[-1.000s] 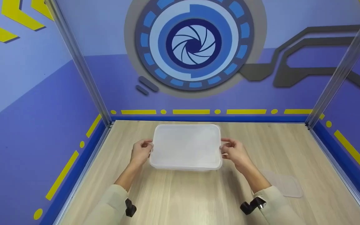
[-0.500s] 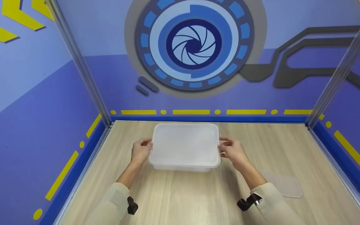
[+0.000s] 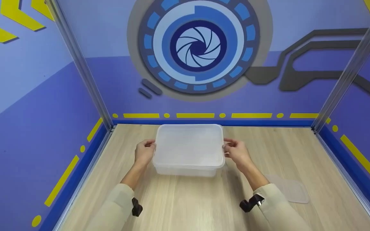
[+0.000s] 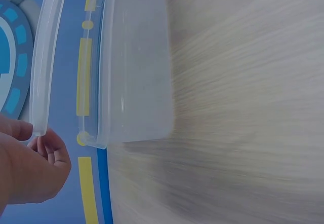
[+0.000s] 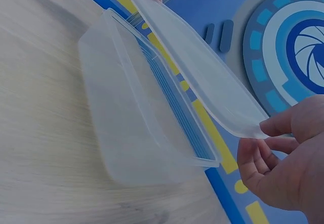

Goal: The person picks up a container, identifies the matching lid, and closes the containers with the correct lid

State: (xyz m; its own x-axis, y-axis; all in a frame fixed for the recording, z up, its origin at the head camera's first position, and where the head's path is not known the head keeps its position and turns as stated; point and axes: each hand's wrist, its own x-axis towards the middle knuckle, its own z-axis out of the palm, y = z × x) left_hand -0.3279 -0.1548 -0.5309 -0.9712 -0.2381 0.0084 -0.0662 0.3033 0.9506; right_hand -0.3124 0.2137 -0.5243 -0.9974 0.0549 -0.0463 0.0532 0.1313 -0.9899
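Both hands hold a translucent white plastic lid (image 3: 189, 145) level above a clear rectangular storage box (image 3: 186, 171) on the table. My left hand (image 3: 144, 151) pinches the lid's left edge between thumb and fingers. At the opposite short edge, my right hand (image 3: 238, 153) does the same. In the right wrist view a gap separates the lid (image 5: 195, 64) from the box's rim, and the box (image 5: 121, 117) stands uncovered beneath. The left wrist view also shows the lid (image 4: 46, 67) apart from the box (image 4: 139, 67).
A thin translucent sheet with rounded corners (image 3: 295, 191) lies on the wooden table (image 3: 185, 202) at the right, partly hidden by the right sleeve (image 3: 276, 202). Printed blue walls (image 3: 249, 102) enclose the table at the back and sides. Metal posts (image 3: 88, 77) stand at the back corners.
The lid has risen and shifted slightly back and left, with both hands still holding it. More of the box's front wall now shows below the lid.
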